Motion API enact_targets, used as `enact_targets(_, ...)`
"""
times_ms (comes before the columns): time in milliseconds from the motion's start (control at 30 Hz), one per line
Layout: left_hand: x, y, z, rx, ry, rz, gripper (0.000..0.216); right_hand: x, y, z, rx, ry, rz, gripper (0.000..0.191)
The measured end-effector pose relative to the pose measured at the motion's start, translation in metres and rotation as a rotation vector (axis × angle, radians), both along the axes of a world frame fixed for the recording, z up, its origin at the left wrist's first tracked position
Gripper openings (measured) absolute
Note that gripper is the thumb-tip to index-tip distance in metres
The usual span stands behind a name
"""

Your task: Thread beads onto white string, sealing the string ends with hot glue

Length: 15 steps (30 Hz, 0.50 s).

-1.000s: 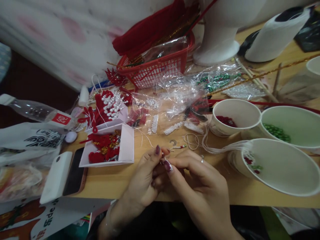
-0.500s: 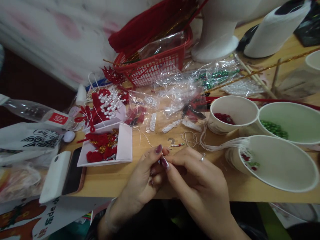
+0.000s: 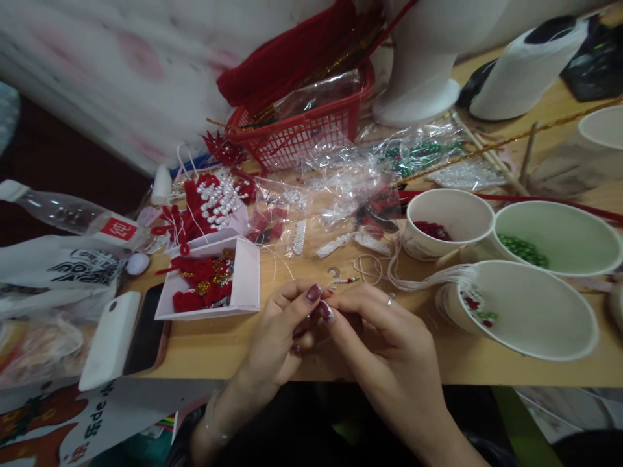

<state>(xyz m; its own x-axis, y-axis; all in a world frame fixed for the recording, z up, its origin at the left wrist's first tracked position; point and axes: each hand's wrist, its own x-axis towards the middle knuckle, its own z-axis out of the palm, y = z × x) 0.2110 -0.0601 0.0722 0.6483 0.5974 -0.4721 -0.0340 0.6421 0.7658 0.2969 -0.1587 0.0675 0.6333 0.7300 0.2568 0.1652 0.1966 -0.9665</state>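
My left hand (image 3: 280, 331) and my right hand (image 3: 394, 350) meet over the front of the table, thumbs and fingertips pinched together. Whatever sits between them is too small and too covered to name. Just beyond the fingertips lies a short string of white, red and green beads (image 3: 346, 281), with thin white thread (image 3: 367, 266) looping beside it. To the right, a bundle of white cords (image 3: 418, 283) runs into a paper cup (image 3: 545, 318) with white, red and green beads. Behind it are a cup of red beads (image 3: 450, 211) and a cup of green beads (image 3: 574, 237).
On the left are a white box of red and gold ornaments (image 3: 246, 279), two phones, one white (image 3: 109, 334) and one dark (image 3: 146, 331), and a plastic bottle (image 3: 73, 211). Clear bags of beads (image 3: 341, 185) lie before a red basket (image 3: 296, 139). A white thread cone (image 3: 525, 74) stands behind.
Both hands stay pinched together, with the fingertips shifted slightly and the left fingers more curled. The whole view has moved a little, so the cups appear farther left.
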Motion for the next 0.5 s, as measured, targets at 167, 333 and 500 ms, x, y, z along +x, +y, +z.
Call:
enact_targets(167, -0.003, 0.0, 0.001, 0.128, -0.019, 0.05, 0.034, -0.007, -0.002, 0.001, 0.002, -0.014, 0.041, 0.016)
enact_targets(333, -0.015, 0.0, 0.0, 0.28, -0.064, 0.052, 0.031, -0.016, -0.005, 0.002, -0.027, -0.087, 0.019, 0.015)
enact_targets(500, -0.031, 0.004, -0.008, 0.534, -0.13, -0.061, 0.018, -0.02, -0.008, 0.005, -0.044, -0.11, 0.021, 0.014)
